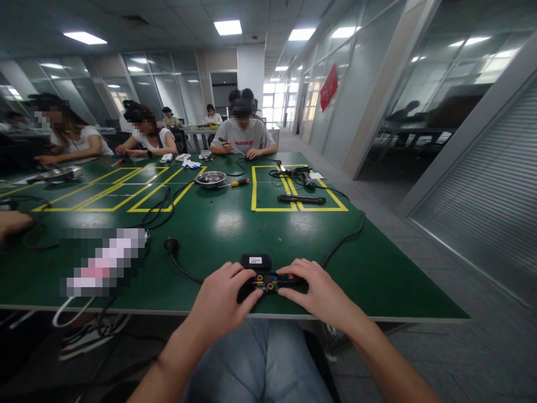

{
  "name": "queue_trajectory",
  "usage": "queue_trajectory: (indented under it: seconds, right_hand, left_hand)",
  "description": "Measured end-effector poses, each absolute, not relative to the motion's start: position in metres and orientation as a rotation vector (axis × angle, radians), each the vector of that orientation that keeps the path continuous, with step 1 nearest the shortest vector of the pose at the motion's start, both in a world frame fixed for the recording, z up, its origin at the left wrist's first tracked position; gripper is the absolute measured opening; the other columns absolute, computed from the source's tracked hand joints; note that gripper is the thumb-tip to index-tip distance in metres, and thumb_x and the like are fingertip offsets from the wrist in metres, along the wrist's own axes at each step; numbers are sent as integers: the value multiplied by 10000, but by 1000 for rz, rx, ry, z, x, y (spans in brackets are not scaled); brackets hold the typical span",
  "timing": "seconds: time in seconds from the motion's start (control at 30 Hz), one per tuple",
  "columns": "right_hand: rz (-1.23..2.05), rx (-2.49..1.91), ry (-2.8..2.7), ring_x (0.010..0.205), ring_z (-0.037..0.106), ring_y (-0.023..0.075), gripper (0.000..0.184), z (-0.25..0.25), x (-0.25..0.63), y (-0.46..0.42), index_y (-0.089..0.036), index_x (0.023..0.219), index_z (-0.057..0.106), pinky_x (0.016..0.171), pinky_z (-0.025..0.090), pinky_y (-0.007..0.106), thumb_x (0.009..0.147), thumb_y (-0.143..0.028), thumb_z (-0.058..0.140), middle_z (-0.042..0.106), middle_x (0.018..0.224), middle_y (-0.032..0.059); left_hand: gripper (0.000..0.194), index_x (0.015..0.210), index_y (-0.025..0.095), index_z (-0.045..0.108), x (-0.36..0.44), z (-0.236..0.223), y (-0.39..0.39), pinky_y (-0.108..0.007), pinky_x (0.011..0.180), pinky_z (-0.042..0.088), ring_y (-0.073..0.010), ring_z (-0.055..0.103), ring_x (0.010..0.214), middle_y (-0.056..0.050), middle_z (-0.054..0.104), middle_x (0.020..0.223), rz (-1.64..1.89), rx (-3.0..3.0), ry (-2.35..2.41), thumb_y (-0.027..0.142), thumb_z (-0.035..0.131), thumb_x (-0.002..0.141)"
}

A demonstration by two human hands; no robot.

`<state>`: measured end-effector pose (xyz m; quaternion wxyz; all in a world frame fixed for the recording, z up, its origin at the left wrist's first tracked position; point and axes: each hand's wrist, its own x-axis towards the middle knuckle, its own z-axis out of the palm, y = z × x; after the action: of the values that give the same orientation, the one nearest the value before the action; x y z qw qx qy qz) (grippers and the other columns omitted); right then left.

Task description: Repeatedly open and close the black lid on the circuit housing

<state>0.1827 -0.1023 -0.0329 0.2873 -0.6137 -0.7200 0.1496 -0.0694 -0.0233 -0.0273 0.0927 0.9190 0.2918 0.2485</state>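
Note:
Close to the table's front edge, a small circuit board point(268, 282) with ring-shaped copper coils sits in what looks like a black casing. My left hand point(224, 294) grips its left end between thumb and fingers. On the opposite end, the thumb and fingers of my right hand point(312, 288) are closed the same way. Right behind the board lies a black plastic cover point(257, 261) with a white label. Black cables lead away on both sides; the left one ends in a plug point(171, 245). My fingers hide the ends of the board.
Yellow tape point(254, 190) marks rectangles on the green table point(218, 240). Farther back are a metal bowl point(211, 179), a yellow-handled screwdriver point(240, 182), a black bar-shaped part point(301, 199) and tangled cables point(293, 174). A person point(243, 134) works opposite; others sit at left.

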Motion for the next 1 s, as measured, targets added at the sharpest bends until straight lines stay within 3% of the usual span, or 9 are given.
queue_trajectory:
  seconds: [0.2, 0.37, 0.5, 0.63, 0.83, 1.0]
  right_hand:
    - [385, -1654, -1922, 1006, 720, 257, 232, -32, 181, -102, -301, 1178, 803, 927, 489, 400, 956, -259, 854, 771, 1036, 17]
    - [389, -1609, -1876, 962, 690, 255, 295, -37, 183, -104, -295, 1208, 779, 897, 495, 400, 930, -220, 843, 730, 996, 19]
    - [437, -1463, -1814, 972, 690, 243, 94, -41, 186, -103, -252, 1009, 760, 906, 515, 394, 1006, -190, 689, 713, 1002, 39]
    - [347, -1463, -1828, 1008, 682, 258, 120, -44, 188, -100, -252, 949, 758, 931, 508, 423, 1015, -194, 676, 723, 1036, 56]
    - [212, -1521, -1854, 1015, 674, 270, 109, -49, 187, -98, -264, 940, 768, 922, 476, 446, 1007, -192, 722, 744, 1046, 48]
    - [361, -1478, -1822, 955, 687, 253, 117, -48, 190, -96, -248, 958, 760, 901, 506, 421, 1023, -190, 682, 757, 975, 43]
  left_hand:
    - [141, 1084, 240, 774, -66, -24, -16, -312, 791, 541, -230, 729, 934, -44, 771, 1030, 694, 2540, 829, 278, 785, 949]
    - [83, 993, 215, 717, -71, -22, -15, -303, 727, 488, -203, 671, 805, -31, 723, 896, 771, 2425, 787, 192, 643, 962]
    - [149, 871, 214, 678, -74, -22, -13, -310, 732, 474, -204, 653, 805, -40, 712, 879, 765, 2415, 748, 183, 590, 988]
    - [146, 867, 219, 693, -71, -18, -10, -338, 790, 474, -242, 657, 917, -56, 722, 933, 751, 2547, 777, 159, 618, 977]
    - [151, 834, 220, 695, -68, -17, -6, -336, 805, 492, -242, 670, 920, -58, 725, 946, 759, 2550, 795, 134, 655, 950]
    - [156, 997, 219, 743, -73, -24, -4, -327, 829, 535, -232, 708, 934, -65, 743, 991, 752, 2462, 730, 139, 615, 957]
